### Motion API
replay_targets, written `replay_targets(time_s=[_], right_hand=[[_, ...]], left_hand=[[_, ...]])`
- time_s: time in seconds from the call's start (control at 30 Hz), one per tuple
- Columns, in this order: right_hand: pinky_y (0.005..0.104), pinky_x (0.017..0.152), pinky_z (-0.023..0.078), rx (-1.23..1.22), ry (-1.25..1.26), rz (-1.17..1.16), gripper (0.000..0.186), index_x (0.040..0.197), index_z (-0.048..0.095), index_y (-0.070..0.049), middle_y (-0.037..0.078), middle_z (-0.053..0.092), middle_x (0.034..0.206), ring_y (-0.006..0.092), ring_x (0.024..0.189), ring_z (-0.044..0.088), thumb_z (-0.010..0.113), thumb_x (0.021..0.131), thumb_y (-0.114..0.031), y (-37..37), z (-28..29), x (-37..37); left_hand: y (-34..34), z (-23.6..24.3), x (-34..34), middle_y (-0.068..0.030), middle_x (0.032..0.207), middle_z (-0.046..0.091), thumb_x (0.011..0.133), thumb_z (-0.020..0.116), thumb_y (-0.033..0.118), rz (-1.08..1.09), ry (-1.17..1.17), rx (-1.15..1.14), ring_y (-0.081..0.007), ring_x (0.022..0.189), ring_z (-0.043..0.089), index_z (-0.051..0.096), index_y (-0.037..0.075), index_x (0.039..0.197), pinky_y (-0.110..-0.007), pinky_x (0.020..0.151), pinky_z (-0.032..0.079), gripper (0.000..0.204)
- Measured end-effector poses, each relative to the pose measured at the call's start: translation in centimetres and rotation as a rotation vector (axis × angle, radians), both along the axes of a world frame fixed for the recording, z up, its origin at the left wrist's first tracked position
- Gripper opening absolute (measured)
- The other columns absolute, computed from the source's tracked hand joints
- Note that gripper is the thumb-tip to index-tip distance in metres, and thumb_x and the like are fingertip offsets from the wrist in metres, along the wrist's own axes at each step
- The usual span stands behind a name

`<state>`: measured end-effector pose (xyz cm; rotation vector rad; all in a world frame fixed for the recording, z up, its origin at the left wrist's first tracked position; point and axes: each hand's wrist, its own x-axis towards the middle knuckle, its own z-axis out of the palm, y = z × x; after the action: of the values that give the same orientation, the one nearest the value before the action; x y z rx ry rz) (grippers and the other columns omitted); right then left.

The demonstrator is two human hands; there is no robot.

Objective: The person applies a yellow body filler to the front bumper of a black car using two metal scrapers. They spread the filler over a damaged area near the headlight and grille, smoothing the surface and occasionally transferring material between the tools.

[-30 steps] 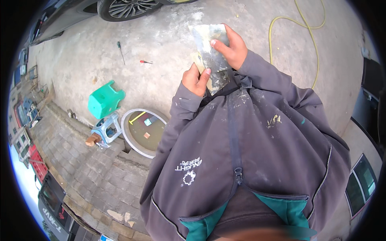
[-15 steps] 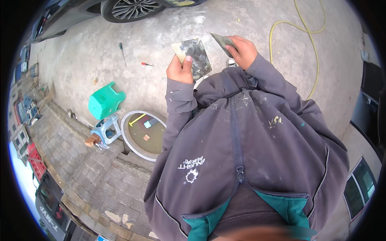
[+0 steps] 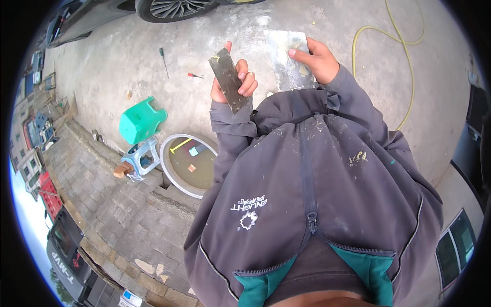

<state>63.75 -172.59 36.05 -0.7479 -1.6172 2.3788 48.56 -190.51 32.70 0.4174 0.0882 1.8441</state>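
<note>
In my left hand (image 3: 236,82) is a dark flat spreader plate (image 3: 228,81), held tilted, with a dab of yellowish paste at its upper corner. The fingers grip it along its right edge, and the index finger points up behind it. To the right, my right hand (image 3: 318,61) pinches a wider whitish plate (image 3: 286,64), with the thumb on its face. Grey and pale yellow smears cover that plate. A small gap separates the two plates, both held above the concrete floor in front of my jacket.
A car wheel (image 3: 176,7) stands at the far side. A screwdriver (image 3: 163,62) and a small red-handled tool (image 3: 195,75) lie on the floor. Leftward are a green stool (image 3: 140,121), a blue-grey stool (image 3: 146,156) and a basin of murky water (image 3: 174,180). A yellow hose (image 3: 410,77) curls at right.
Both plates have been turned: the left hand now shows a narrow dark face, and the right hand a broad whitish one. The right hand sits slightly further right. The whole view has shifted a little.
</note>
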Motion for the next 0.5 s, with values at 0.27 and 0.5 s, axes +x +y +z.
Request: replay_targets(time_s=[0.27, 0.5], right_hand=[[0.0293, 0.081, 0.047, -0.021, 0.026, -0.143, 0.031, 0.116, 0.052, 0.001, 0.009, 0.062, 0.105, 0.0152, 0.093, 0.059, 0.055, 0.088, -0.011, -2.0, 0.4, -1.2], [0.0306, 0.082, 0.047, 0.034, 0.012, -0.145, 0.032, 0.116, 0.051, 0.001, 0.010, 0.061, 0.104, 0.0157, 0.094, 0.058, 0.054, 0.087, -0.012, -3.8, 0.6, -1.4]], left_hand=[[0.1, 5.5, 4.9, -0.0172, 0.133, 0.041, 0.091, 0.047, 0.036, 0.112, 0.027, -0.604, -0.0307, 0.117, 0.047, 0.017, -0.003, 0.141, -0.045, 0.093, 0.044, 0.070], [-0.3, 5.0, 5.2, -0.0191, 0.107, 0.058, 0.088, 0.052, 0.022, -0.133, 0.438, -0.857, -0.0282, 0.095, 0.061, 0.045, -0.006, 0.120, -0.038, 0.084, 0.049, 0.043]])
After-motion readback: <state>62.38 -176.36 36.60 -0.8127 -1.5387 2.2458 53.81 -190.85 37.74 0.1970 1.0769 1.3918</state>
